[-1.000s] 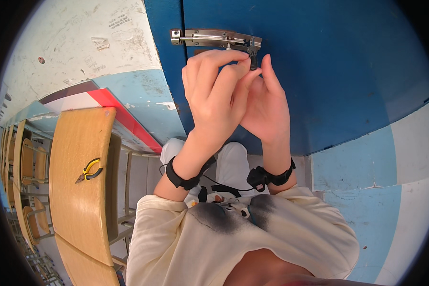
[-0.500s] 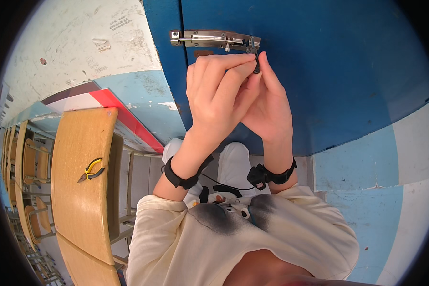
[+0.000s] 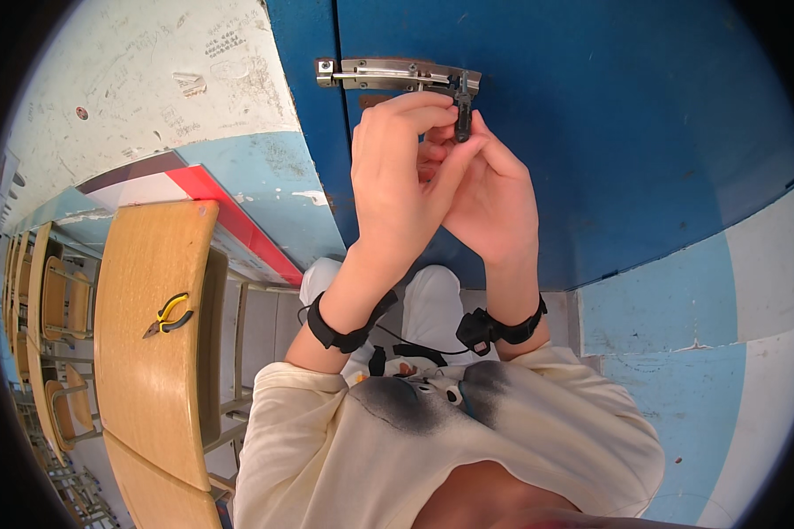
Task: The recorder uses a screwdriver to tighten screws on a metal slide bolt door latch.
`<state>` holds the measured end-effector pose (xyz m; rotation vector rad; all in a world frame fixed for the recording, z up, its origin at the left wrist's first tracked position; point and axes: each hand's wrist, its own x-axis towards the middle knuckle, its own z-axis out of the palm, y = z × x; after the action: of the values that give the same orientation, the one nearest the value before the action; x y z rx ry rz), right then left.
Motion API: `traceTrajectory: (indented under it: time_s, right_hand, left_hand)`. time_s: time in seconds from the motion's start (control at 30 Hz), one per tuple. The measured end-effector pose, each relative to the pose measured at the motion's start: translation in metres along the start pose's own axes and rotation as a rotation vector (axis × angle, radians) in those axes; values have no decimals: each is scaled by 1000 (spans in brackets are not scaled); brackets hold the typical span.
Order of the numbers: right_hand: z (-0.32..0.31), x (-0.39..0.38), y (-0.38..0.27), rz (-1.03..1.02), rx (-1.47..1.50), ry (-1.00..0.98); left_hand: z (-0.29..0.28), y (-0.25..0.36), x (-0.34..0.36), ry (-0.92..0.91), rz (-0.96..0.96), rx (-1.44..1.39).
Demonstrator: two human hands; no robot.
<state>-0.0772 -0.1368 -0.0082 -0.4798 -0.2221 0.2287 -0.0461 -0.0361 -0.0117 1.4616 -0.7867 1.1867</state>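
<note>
- Closest to my view was the pale shirt [image 3: 326,432], with a black wristband [image 3: 340,333] on one arm and another on the other.
- The left hand [image 3: 393,167] had its thumb and fingertips narrowed around a small black-handled tool [image 3: 463,123] — though I couldn't tell whether they gripped it or only rested on it.
- The right hand [image 3: 496,198] was half curled, palm toward the left one, a fingertip just beside the handle; I couldn't make out whether it carried any of the weight.
- The tool stood between the hands, its thin tip at the right end of a metal sliding bolt [image 3: 388,74].
- I judged the fitting largely done: the bolt lay along the blue door [image 3: 609,132], screw heads showed in it, and its rod seemed to reach the catch [image 3: 325,72]. What was left looked confined to the right end — whether that end was fast, I couldn't tell.
- Off to the left, yellow-and-black pliers [image 3: 168,316] lay unused on the wooden bench [image 3: 141,388].
- Farther off I saw wooden chairs [image 3: 55,300].
</note>
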Motion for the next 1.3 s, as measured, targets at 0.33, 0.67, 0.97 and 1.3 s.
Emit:
traceTrajectory:
  time_s: [0.33,0.67,0.97,1.3]
  right_hand:
    - [5,-2,-6,-20,-33,18]
    - [1,-3,-5,43,147,-65]
    - [-7,-1,0,-15,200,-164]
    - [11,-1,-5,63,-30,69]
  left_hand:
    - [6,-1,2,38,78,65]
    - [1,2,2,-55,156,116]
    - [7,4,-1,38,8,10]
    - [0,-5,-1,60,156,157]
